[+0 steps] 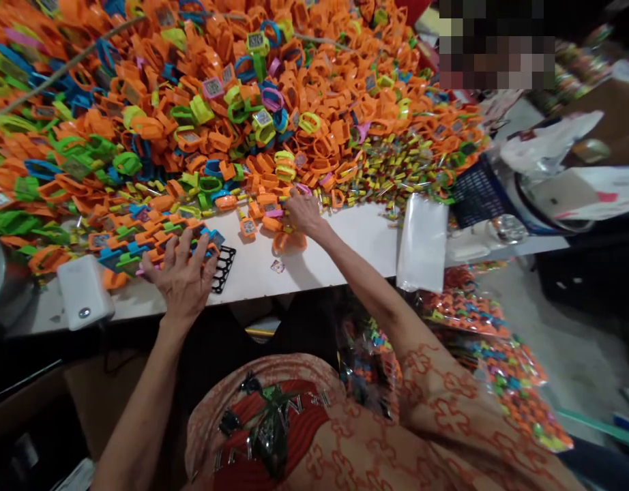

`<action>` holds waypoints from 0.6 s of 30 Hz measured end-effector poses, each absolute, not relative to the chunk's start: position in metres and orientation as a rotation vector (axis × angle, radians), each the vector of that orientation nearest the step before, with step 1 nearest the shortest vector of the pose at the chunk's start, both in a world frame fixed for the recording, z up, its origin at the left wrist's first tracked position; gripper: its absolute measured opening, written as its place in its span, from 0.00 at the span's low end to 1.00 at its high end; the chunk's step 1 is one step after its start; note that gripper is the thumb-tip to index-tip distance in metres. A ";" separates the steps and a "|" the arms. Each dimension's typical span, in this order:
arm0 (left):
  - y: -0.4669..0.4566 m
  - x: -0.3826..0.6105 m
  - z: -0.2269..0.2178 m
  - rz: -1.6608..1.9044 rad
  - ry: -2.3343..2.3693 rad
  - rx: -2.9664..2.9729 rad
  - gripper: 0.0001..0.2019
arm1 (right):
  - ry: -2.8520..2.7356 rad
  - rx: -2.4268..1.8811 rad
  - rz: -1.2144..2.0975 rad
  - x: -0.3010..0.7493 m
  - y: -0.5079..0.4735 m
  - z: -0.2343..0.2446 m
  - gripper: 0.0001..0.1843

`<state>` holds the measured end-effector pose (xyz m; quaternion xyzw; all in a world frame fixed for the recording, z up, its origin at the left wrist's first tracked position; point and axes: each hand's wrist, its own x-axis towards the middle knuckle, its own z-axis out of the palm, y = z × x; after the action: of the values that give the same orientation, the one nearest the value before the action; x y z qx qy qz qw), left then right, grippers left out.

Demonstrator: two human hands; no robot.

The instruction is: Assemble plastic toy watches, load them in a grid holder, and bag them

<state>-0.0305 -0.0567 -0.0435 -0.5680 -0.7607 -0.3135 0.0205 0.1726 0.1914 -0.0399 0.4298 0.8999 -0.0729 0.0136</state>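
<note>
hands among toy watches, black rack, white table

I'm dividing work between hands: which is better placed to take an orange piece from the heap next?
The right hand, probably: it is at the near edge of the heap, by orange pieces. The left hand is spread over colourful pieces beside the black rack.
</note>
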 end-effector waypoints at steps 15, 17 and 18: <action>-0.077 -0.035 -0.055 -0.921 -2.341 -1.761 0.28 | 2.805 1.389 -1.469 0.165 0.101 -0.066 0.07; -0.070 -0.033 -0.059 -0.907 -2.341 -1.763 0.26 | 2.638 1.269 -1.814 0.149 0.080 -0.076 0.08; -0.069 -0.034 -0.060 -0.912 -2.342 -1.767 0.25 | 2.540 1.220 -1.955 0.141 0.071 -0.080 0.07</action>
<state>-0.0337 -0.0688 -0.0599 -0.5748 -0.7618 -0.2966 0.0349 0.1413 0.0713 -0.0805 0.3521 0.7329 -0.5642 -0.1434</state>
